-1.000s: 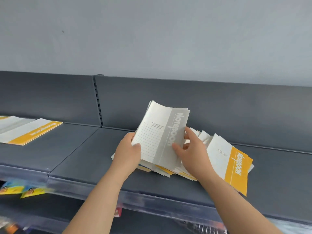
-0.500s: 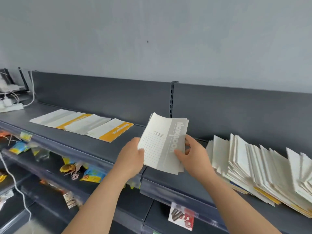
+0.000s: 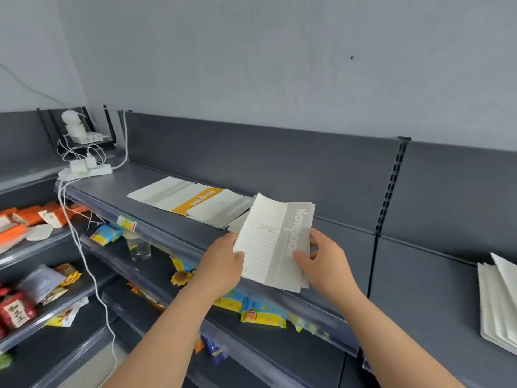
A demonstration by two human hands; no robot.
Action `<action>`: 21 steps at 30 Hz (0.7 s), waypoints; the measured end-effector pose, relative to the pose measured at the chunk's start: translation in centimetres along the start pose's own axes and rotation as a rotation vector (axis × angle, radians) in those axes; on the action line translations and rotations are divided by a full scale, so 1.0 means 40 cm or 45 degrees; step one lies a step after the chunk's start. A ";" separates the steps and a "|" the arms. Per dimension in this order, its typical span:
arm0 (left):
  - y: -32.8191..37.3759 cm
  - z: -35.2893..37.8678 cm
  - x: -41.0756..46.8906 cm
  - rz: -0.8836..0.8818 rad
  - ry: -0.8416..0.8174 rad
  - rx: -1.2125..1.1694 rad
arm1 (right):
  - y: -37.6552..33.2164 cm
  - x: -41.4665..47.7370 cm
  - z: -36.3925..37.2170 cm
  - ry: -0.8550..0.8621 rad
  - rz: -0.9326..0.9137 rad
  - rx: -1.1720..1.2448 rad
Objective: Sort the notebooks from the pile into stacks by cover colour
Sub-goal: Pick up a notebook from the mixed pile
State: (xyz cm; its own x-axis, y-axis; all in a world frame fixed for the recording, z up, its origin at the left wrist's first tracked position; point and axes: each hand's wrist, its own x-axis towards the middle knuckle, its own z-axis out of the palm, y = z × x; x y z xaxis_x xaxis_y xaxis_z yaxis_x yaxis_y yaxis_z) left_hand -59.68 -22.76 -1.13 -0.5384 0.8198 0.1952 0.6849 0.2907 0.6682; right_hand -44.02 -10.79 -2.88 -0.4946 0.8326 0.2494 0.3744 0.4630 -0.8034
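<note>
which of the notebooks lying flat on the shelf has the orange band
The flat white notebook with the orange strip, second from the left; its neighbours are white and grey.

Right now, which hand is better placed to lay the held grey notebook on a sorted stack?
Probably left. The left hand grips the grey notebook on the edge nearest the sorted stacks, which lie up-left; the right hand holds the far side.

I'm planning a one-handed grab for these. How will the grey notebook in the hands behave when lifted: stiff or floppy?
Probably floppy: the grey notebook looks thin and soft-covered, and the left hand and right hand each grip a side. Likely light for its size. Its smooth cover may slide on the sorted stack.
</note>
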 end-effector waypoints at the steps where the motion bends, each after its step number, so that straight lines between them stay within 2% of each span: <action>1: -0.017 -0.009 0.017 -0.012 0.007 0.002 | -0.007 0.021 0.021 -0.013 -0.002 -0.005; 21: -0.360 -0.197 0.427 -0.221 0.203 0.028 | -0.134 0.498 0.451 -0.229 -0.122 0.004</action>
State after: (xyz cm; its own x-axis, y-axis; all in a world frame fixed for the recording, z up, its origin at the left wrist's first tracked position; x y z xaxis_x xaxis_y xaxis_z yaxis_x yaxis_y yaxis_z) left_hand -82.60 -16.83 -1.74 -0.7186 0.6688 0.1906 0.5847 0.4327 0.6862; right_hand -70.03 -2.16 -3.37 -0.6604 0.7167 0.2243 0.3164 0.5365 -0.7824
